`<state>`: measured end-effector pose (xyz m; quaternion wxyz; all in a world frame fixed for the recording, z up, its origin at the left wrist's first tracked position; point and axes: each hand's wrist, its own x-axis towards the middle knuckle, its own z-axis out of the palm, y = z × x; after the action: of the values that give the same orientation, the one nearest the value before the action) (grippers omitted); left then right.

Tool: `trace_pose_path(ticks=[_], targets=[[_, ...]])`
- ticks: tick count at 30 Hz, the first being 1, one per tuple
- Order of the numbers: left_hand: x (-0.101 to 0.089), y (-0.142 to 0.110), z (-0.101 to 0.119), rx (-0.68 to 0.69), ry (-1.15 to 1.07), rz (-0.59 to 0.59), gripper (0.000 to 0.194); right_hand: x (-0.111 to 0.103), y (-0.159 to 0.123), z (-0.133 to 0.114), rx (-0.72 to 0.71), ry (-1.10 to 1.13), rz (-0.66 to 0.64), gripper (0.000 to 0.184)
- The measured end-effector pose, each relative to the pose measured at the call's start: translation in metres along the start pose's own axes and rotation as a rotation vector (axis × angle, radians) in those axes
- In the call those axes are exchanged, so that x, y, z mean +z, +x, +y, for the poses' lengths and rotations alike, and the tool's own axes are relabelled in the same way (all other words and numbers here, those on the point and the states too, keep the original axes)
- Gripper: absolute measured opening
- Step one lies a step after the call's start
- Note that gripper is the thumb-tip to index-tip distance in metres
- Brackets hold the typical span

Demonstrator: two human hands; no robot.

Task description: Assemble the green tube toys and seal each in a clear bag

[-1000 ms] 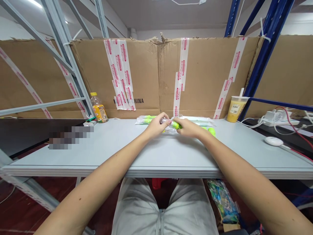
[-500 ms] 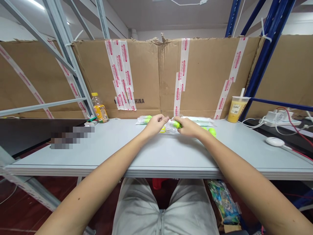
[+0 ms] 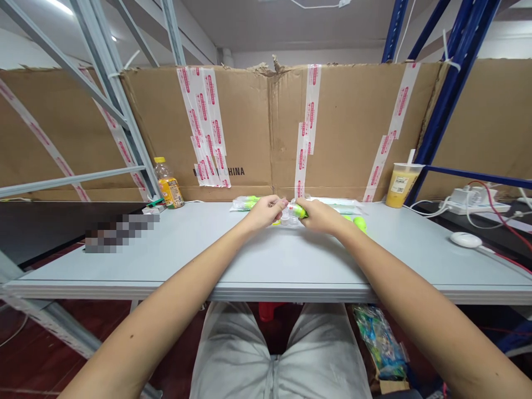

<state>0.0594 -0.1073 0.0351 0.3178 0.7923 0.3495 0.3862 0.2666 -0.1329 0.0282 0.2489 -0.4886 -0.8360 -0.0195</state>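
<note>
"Lime green and clear plastic are shown by the small tube (image 3: 297, 210), but where is it held?"

"Near the far edge of the desk (image 3: 233, 260), about midway between the left and right edges. Its green end is grasped by the right hand (image 3: 318, 215), with the grip closed around it."

"And the left hand (image 3: 265, 213)?"

"It is held just beside the tube's other end, thumb and fingertips brought together. Whether anything is pinched in that grip cannot be told at this size."

"What is laid around the 2 hands?"

"Small clear pieces (image 3: 290, 220) are seen just below the tube, partly hidden. Beyond the left hand, toward the far edge, a packet with green contents (image 3: 245, 203) is laid. Beyond the right hand, along the same edge, a flat clear packet (image 3: 343, 205) is set. A round green piece (image 3: 359, 223) is seen beside the right wrist."

"And toward the corners?"

"By the far left corner, a yellow-capped bottle (image 3: 169, 187) is stood upright. By the far right corner, a cup of yellow drink (image 3: 401, 187) is placed, with 1 white straw (image 3: 411, 156). The far edge is backed by taped cardboard (image 3: 249, 127)."
</note>
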Motion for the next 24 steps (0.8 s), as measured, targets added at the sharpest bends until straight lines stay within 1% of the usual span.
trace_pose_path(ticks=[1,3,5,6,8,11,12,14,16,17,18,19,20,22,23,24], targets=[[-0.001,-0.001,0.001,0.044,-0.008,-0.026,0.042,0.000,0.001,0.002,-0.009,0.046,-0.015,0.026],[-0.002,-0.004,0.003,0.110,0.015,-0.071,0.037,-0.001,0.002,0.007,-0.028,0.156,-0.086,0.021],[-0.001,-0.005,0.006,0.127,0.030,-0.097,0.035,-0.003,0.003,0.012,-0.039,0.233,-0.153,0.019],[0.000,-0.005,0.008,0.122,0.022,-0.095,0.035,-0.004,0.003,0.013,-0.039,0.245,-0.160,0.018],[0.003,-0.005,0.009,0.088,-0.011,-0.048,0.036,-0.004,0.003,0.013,-0.029,0.205,-0.117,0.019],[0.006,-0.003,0.009,-0.018,-0.012,0.028,0.043,-0.001,0.003,0.007,0.007,0.047,-0.034,0.020],[0.006,-0.003,0.009,-0.056,-0.003,0.025,0.047,0.001,0.003,0.004,0.019,-0.014,-0.016,0.021],[0.004,-0.003,0.009,-0.094,-0.007,-0.027,0.049,0.004,0.002,-0.001,0.036,-0.109,0.021,0.022],[0.003,-0.005,0.009,-0.064,-0.020,-0.088,0.042,0.004,0.002,-0.003,0.039,-0.129,0.041,0.020],[0.002,-0.006,0.010,-0.025,-0.012,-0.110,0.038,0.003,0.001,-0.003,0.036,-0.095,0.026,0.018],[0.002,-0.007,0.012,0.021,0.009,-0.127,0.036,0.000,0.001,-0.002,0.039,-0.032,-0.020,0.016],[0.002,-0.008,0.013,0.071,0.039,-0.143,0.034,-0.003,0.000,-0.001,0.048,0.053,-0.099,0.016],[0.002,-0.009,0.015,0.122,0.070,-0.162,0.032,-0.008,-0.002,0.000,0.062,0.152,-0.211,0.018],[0.004,-0.010,0.019,0.209,0.110,-0.212,0.030,-0.017,-0.005,0.003,0.108,0.347,-0.467,0.028],[0.005,-0.011,0.020,0.240,0.123,-0.230,0.030,-0.022,-0.006,0.005,0.123,0.422,-0.572,0.033],[0.006,-0.012,0.022,0.260,0.134,-0.234,0.029,-0.026,-0.007,0.006,0.124,0.472,-0.637,0.035]])
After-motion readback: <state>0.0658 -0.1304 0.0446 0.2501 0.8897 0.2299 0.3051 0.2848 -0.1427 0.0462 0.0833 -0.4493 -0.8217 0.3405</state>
